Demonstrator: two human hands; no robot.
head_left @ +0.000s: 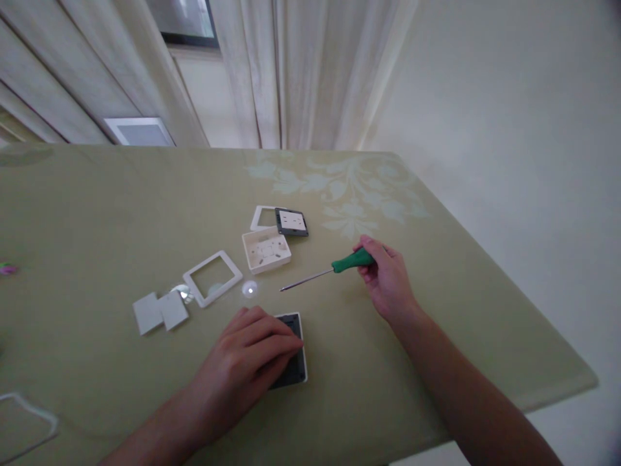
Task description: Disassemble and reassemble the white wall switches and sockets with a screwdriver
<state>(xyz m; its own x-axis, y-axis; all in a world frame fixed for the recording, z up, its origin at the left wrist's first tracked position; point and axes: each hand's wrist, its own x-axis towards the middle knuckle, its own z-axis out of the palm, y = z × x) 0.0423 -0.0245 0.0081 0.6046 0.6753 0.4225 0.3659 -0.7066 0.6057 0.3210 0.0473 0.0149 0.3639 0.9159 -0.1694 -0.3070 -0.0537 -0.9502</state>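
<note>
My right hand [387,275] is closed around the green handle of a screwdriver [350,260], its metal shaft pointing left above the table. Under my left hand [257,349] lies a white wall box [305,370] with a dark grey insert [294,321]. The fingers of that hand are bent and pressed together, their tips at the insert's right edge. Whatever they may pinch is hidden. Beyond, an open white back box [268,254] stands beside a socket module [293,222] with a dark frame, which partly overlaps a white frame [255,219].
A larger white frame [200,296] and two white square plates [147,313] lie left of centre. A white cable [36,409] curves at the lower left. The green table [485,323] ends along a slanting right edge; curtains [320,77] hang behind it.
</note>
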